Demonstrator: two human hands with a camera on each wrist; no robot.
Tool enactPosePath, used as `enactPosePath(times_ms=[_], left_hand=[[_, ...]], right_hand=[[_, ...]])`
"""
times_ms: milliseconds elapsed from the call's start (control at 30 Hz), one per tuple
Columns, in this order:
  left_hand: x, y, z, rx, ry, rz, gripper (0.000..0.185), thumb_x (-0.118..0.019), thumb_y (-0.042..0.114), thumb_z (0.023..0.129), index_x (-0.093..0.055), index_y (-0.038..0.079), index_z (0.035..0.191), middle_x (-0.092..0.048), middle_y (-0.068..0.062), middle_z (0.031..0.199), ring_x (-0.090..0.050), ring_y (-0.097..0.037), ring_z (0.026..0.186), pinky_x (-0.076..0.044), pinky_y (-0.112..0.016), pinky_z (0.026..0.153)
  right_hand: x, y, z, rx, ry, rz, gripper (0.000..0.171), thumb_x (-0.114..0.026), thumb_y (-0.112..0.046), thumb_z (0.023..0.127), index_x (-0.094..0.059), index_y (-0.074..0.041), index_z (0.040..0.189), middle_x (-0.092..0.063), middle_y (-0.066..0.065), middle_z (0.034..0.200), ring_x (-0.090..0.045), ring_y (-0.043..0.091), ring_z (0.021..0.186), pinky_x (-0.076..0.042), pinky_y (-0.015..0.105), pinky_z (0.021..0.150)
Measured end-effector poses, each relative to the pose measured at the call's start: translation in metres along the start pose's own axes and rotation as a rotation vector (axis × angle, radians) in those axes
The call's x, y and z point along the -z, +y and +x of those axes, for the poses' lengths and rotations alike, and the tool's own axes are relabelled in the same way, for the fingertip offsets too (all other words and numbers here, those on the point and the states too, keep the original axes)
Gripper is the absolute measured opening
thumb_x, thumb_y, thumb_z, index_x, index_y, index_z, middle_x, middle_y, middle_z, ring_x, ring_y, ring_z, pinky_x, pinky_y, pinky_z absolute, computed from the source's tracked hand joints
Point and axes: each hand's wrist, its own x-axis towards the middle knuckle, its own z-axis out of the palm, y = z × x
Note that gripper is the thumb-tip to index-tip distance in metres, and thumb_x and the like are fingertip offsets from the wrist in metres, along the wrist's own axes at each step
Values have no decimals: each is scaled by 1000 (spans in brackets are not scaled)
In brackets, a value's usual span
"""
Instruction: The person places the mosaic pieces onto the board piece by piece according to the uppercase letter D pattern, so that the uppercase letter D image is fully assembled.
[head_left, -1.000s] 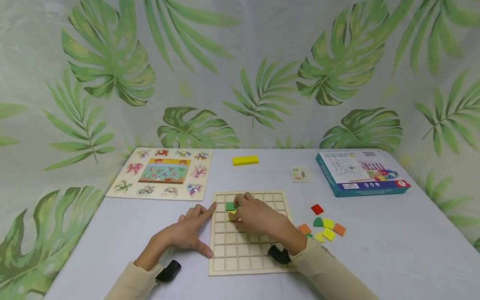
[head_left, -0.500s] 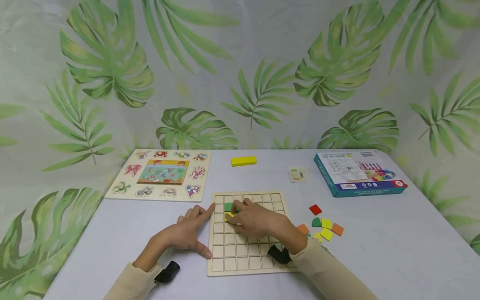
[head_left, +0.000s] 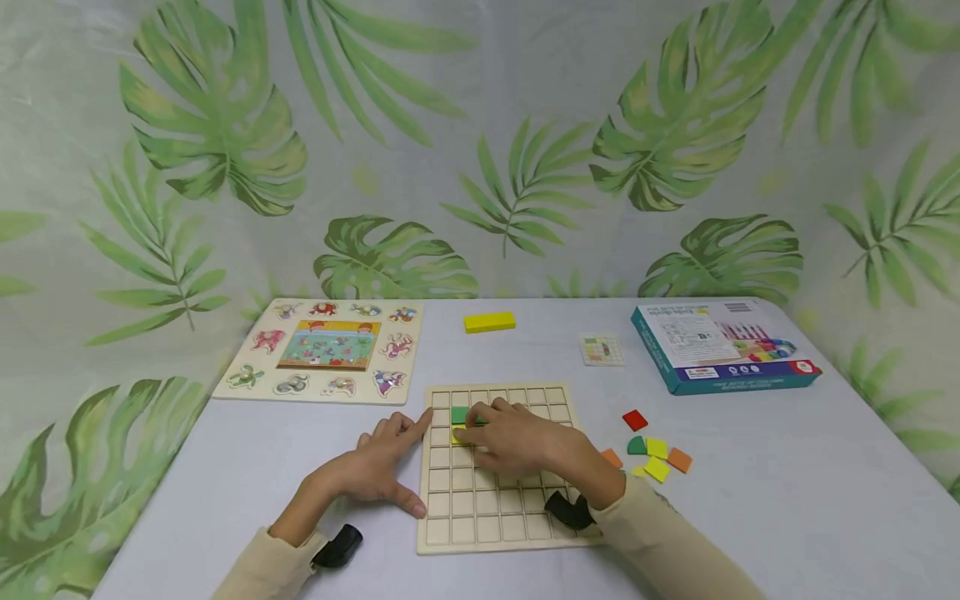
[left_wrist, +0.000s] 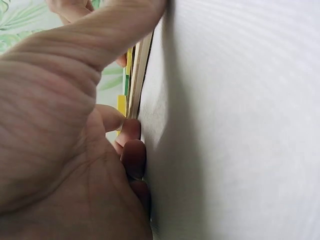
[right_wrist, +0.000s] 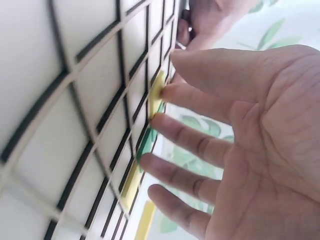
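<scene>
A wooden grid board [head_left: 462, 504] lies on the white table. My left hand [head_left: 378, 467] rests at its left side, index finger and thumb spread wide and touching the edge. Over the upper part of the board, my right hand [head_left: 517, 442] touches a yellow square tile [head_left: 458, 435] with a fingertip. In the right wrist view its fingers are extended, one tip on a yellow tile [right_wrist: 155, 97], others near a green tile [right_wrist: 145, 145] and another yellow one [right_wrist: 131, 185]. A green square [head_left: 459, 414] sits just above the touched tile in the head view. My right hand hides several cells.
Loose tiles lie right of the board, among them a red one [head_left: 634, 419], a yellow one [head_left: 657, 469] and an orange one [head_left: 679, 460]. Farther back are a fish puzzle board [head_left: 251, 354], a yellow bar [head_left: 490, 322], a pattern card [head_left: 602, 350] and a teal box [head_left: 738, 382].
The right hand's fingers shift slightly on the yellow tile, and more of the tile's row shows aligned under the green one. The left hand keeps its place at the board's edge.
</scene>
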Motion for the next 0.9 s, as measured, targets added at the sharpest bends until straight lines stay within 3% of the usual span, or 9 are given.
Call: enactPosePath(times_ms=[167, 267, 700, 900], left_hand=[[-2, -1, -2, -20, -11, 26, 126, -89, 49, 68, -15, 8, 161, -38, -5, 124, -33, -23, 111, -25, -40, 83], [-1, 0, -3, -30, -8, 41, 125, -88, 48, 69, -15, 7, 161, -39, -7, 126, -34, -24, 111, -25, -39, 83], [0, 6, -1, -12, -8, 68, 119, -84, 49, 73, -17, 4, 160, -40, -9, 126, -33, -23, 106, -25, -39, 78], [2, 9, 1, 7, -46, 97, 116, -80, 51, 78, -14, 4, 160, -39, -8, 125, -32, -22, 105, -24, -37, 76]], right_hand=[[-1, 8, -17, 75, 46, 26, 47, -57, -27, 103, -49, -22, 149, -48, 3, 148, -47, 27, 127, -43, 46, 105], [0, 16, -31, 75, 69, 43, 49, -59, -28, 102, -49, -19, 149, -50, 6, 147, -48, 28, 128, -44, 45, 104], [-4, 85, -108, -143, 165, 203, 53, -70, -38, 93, -60, -14, 140, -58, 8, 138, -51, 30, 124, -48, 51, 98], [-10, 118, -132, -269, 146, 253, 23, -77, -28, 88, -70, -16, 107, -64, 1, 114, -59, 23, 105, -52, 48, 92]])
